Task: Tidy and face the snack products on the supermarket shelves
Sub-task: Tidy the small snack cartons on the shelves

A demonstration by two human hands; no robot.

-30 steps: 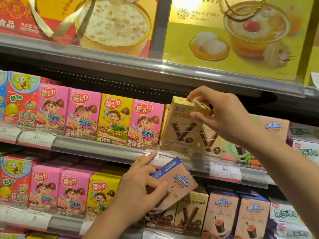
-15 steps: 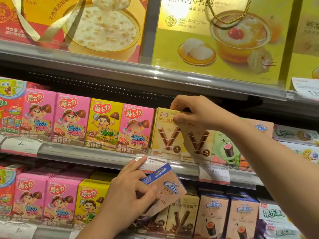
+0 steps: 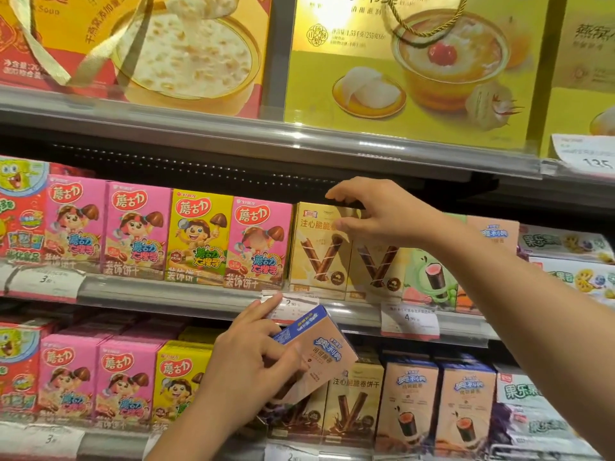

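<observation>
Reaching over the yellow wafer box (image 3: 319, 249) on the middle shelf (image 3: 186, 292), the right hand (image 3: 387, 212) has its grip spread, apparently squaring it up; the left hand (image 3: 248, 367) pinches a tilted brown cocoa box (image 3: 319, 356), probably awaiting placement.

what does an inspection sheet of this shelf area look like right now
surface: middle shelf carries price tags along its rail
job's things: cream wafer-roll box upright on middle shelf; tan box with blue top tilted, off the shelf
clutter: nothing seen
hands: right hand at the cream box's top, fingers spread; left hand grips the tan box
cables: nothing seen
surroundings: large gift boxes on top shelf
</observation>
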